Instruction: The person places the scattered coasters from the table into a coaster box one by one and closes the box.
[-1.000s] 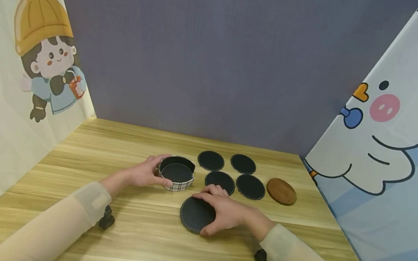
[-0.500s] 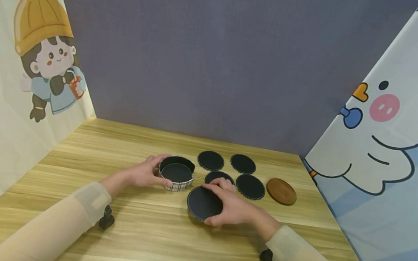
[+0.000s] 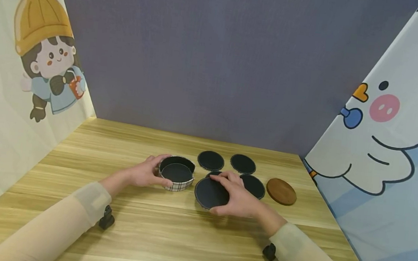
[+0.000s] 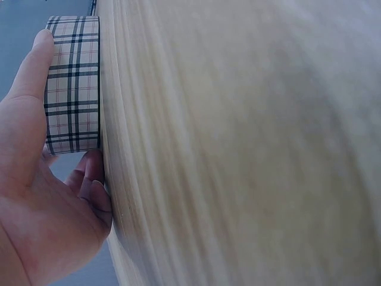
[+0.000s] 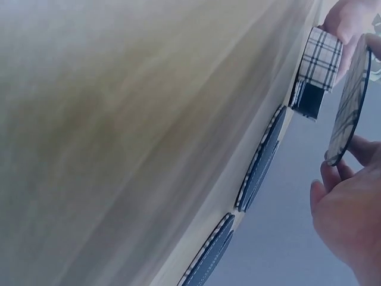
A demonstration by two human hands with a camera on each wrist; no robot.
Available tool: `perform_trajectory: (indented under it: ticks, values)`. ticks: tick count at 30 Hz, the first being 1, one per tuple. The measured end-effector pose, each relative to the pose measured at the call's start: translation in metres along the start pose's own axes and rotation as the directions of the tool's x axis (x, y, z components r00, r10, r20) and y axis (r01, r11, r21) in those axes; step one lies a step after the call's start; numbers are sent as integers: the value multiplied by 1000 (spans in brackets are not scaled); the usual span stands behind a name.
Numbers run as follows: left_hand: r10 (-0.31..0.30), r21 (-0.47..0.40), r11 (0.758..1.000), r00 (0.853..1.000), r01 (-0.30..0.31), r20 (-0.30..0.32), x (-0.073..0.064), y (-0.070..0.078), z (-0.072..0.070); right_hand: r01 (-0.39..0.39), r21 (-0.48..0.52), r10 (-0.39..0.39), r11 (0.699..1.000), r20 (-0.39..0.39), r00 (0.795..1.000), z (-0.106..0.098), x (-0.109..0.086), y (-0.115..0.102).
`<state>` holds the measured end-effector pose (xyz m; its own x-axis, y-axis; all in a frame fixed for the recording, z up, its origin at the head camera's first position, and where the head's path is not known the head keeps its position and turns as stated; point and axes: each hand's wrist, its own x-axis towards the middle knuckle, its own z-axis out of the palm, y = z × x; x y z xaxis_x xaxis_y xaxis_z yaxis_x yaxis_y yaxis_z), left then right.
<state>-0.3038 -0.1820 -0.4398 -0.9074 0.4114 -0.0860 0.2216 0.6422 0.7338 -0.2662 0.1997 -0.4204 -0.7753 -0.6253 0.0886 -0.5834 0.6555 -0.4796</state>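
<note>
In the head view my left hand [image 3: 146, 173] grips the side of a round coaster holder [image 3: 180, 186], fingers behind it and thumb in front. Plaid covers the holder's outside, its inside is black, and a gap cuts its right wall. Whether a coaster lies on its floor I cannot tell. My right hand [image 3: 239, 200] pinches the edge of a round black coaster [image 3: 210, 193], raised off the table to the right of the holder. In the right wrist view the held coaster [image 5: 351, 104] shows a plaid underside, tilted in that view.
Several black coasters lie flat behind the right hand, among them a back left one [image 3: 211, 160], a back right one [image 3: 243, 163] and a front right one [image 3: 255, 187]. Another is mostly covered. A brown wooden disc [image 3: 281, 191] lies at their right on the wooden table [image 3: 138, 237].
My right hand has lifted the coaster off the table and carried it away from me and slightly right, over part of a lying coaster. The left hand and the holder have stayed put.
</note>
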Motion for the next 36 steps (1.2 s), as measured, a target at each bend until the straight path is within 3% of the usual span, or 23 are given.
perform_trajectory:
  ticks: [16,36]
  values:
    - [-5,-16,1000,1000,5,6,-1,0,-1,-43,-30,41,999,-66,997,-11,14,10]
    - [-10,-17,1000,1000,11,4,1,-2,-1,-95,7,95,995,-43,994,-13,57,2]
